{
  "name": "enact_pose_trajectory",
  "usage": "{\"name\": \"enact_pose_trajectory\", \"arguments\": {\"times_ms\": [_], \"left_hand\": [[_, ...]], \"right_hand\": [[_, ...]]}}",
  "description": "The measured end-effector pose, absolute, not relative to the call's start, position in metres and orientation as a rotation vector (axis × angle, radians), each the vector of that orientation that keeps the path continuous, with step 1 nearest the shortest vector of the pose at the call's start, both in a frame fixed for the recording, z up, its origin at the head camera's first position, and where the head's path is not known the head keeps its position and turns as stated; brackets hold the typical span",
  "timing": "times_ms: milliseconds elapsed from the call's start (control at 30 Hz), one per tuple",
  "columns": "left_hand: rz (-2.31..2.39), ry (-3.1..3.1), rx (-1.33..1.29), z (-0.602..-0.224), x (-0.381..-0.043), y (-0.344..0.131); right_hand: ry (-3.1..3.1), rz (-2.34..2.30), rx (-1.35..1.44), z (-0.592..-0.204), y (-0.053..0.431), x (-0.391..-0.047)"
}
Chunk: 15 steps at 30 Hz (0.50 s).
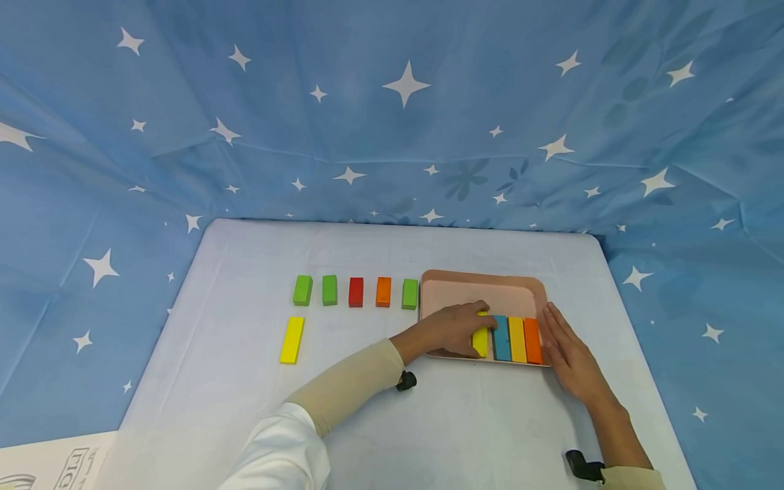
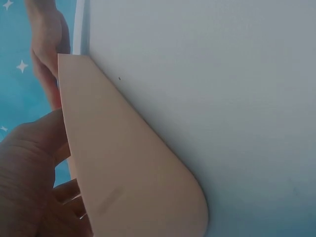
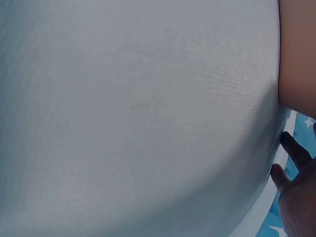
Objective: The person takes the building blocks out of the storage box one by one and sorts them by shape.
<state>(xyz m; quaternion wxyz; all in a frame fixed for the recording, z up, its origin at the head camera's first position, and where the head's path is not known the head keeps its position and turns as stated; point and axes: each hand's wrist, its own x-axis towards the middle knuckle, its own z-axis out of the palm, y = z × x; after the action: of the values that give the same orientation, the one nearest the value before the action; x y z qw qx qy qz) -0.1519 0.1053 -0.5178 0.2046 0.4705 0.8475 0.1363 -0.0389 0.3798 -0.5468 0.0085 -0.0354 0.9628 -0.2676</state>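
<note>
With thumb and fingers my left hand [image 1: 452, 329] pinches a yellow block [image 1: 480, 344] inside the pink tray [image 1: 465, 288]. That block stands just left of a blue block [image 1: 501, 338]. Beyond the blue one lie a darker yellow block [image 1: 517, 339] and an orange block [image 1: 533, 341], side by side along the tray's near edge. My right hand [image 1: 571, 361] rests with straight fingers against the tray's right wall. In the left wrist view, the tray's outer wall [image 2: 123, 158] covers part of the left hand [image 2: 29, 173].
Left of the tray runs a row of small blocks: a green block [image 1: 410, 294], an orange one, a red block [image 1: 356, 292] and two more green ones. A lone yellow block [image 1: 292, 340] lies nearer on the white table [image 1: 490, 422]. Printed paper [image 1: 55, 463] shows at lower left.
</note>
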Motion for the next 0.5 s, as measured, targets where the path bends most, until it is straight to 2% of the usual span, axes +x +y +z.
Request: {"name": "enact_pose_trajectory", "arguments": {"times_ms": [500], "left_hand": [[0.402,2.355,1.329,-0.5192,-0.1540,0.1034]], "right_hand": [[3.022,-0.849,-0.128,-0.5479,0.3808,-0.0379]]}}
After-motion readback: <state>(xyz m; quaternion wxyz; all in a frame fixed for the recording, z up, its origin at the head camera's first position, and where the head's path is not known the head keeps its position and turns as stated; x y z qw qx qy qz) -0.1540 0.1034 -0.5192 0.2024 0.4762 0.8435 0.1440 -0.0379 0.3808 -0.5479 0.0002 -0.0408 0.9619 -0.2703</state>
